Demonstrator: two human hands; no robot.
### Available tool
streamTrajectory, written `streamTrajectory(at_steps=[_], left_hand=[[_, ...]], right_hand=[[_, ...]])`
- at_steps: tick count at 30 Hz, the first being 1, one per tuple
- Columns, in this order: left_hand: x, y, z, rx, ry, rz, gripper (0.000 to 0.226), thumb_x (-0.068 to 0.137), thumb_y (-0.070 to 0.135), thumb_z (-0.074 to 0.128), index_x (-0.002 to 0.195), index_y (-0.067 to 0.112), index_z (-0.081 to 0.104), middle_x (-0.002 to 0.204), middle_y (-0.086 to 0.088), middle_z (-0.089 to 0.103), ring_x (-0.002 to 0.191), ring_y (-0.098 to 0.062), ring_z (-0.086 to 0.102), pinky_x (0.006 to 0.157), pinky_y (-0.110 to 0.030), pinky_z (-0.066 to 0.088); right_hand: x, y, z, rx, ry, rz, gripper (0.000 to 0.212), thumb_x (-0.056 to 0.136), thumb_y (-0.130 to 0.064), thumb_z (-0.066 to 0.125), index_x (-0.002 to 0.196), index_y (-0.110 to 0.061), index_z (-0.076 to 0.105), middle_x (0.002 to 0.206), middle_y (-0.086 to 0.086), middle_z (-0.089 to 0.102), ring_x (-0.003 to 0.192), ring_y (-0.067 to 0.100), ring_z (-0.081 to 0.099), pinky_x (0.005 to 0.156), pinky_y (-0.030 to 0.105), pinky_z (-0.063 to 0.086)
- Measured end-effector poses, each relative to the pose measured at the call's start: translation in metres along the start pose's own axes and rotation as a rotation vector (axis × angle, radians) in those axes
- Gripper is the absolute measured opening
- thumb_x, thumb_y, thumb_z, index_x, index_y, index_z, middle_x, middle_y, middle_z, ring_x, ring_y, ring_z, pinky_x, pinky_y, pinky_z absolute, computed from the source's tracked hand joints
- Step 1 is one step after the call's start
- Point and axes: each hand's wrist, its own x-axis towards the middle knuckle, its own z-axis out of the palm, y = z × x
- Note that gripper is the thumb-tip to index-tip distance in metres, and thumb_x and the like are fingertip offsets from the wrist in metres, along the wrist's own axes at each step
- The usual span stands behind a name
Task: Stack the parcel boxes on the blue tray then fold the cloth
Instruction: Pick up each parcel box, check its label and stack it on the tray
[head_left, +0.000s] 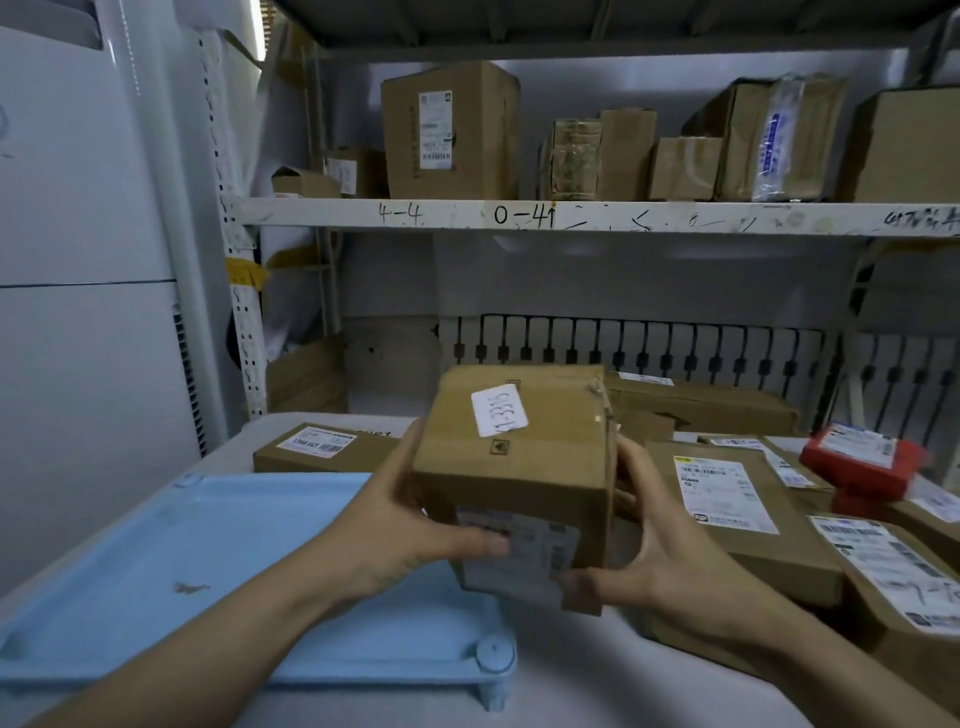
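Observation:
A brown cardboard parcel box (514, 467) with a white numbered sticker on top is lifted above the table, over the right edge of the blue tray (171, 551). My left hand (410, 525) grips its left side with the thumb on the front label. My right hand (660, 545) grips its right side and lower corner. The tray lies flat at the lower left with nothing on it. No cloth shows.
Several labelled parcels (727, 509) lie piled on the table at the right, with a red box (862, 460) among them. A flat box (322, 447) sits behind the tray. A shelf (571, 215) of cartons runs above. White cabinets stand at the left.

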Motion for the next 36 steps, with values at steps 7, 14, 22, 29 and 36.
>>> streamTrajectory(at_steps=[7,14,22,29,36], left_hand=[[0.004,0.000,0.001,0.190,-0.023,0.096,0.107,0.054,0.018,0.095,0.140,0.036,0.035,0.136,0.011,0.055,0.128,-0.012,0.051,0.104,-0.040,0.047],[0.005,0.006,0.001,0.345,0.012,0.166,0.108,0.053,0.024,0.095,0.137,0.043,0.031,0.133,0.020,0.051,0.124,0.004,0.048,0.098,-0.016,0.044],[0.010,0.003,-0.005,0.562,0.132,0.259,0.102,0.045,0.054,0.087,0.131,0.051,0.032,0.130,0.023,0.040,0.124,-0.003,0.040,0.098,-0.017,0.036],[0.007,0.012,0.015,0.897,0.118,0.458,0.101,0.049,0.051,0.080,0.137,0.045,0.030,0.128,0.023,0.030,0.119,-0.011,0.030,0.103,-0.031,0.036],[0.005,0.008,0.007,0.910,0.128,0.425,0.110,0.056,0.057,0.076,0.151,0.038,0.023,0.149,0.019,0.023,0.140,-0.009,0.017,0.116,-0.039,0.023]], right_hand=[[-0.006,0.014,0.002,0.054,0.007,0.041,0.117,0.062,-0.004,0.093,0.149,-0.037,0.023,0.143,-0.009,0.053,0.137,0.013,0.045,0.112,0.041,0.041],[-0.009,0.006,-0.005,0.067,0.037,0.031,0.130,0.050,-0.027,0.099,0.148,-0.052,0.016,0.150,-0.011,0.043,0.139,0.009,0.041,0.116,0.045,0.034],[-0.006,-0.014,-0.015,-0.390,0.217,-0.168,0.133,0.049,-0.062,0.086,0.153,-0.044,0.006,0.151,-0.025,0.018,0.142,-0.006,0.021,0.109,0.012,0.023],[0.002,-0.026,-0.009,-0.614,0.077,-0.242,0.131,0.054,-0.058,0.082,0.151,-0.044,-0.005,0.147,-0.026,0.016,0.139,-0.002,0.019,0.117,0.040,0.029],[-0.005,-0.013,-0.007,-0.312,0.125,-0.142,0.119,0.053,-0.032,0.092,0.147,-0.041,0.019,0.136,-0.026,0.040,0.130,0.001,0.043,0.106,0.026,0.044]])
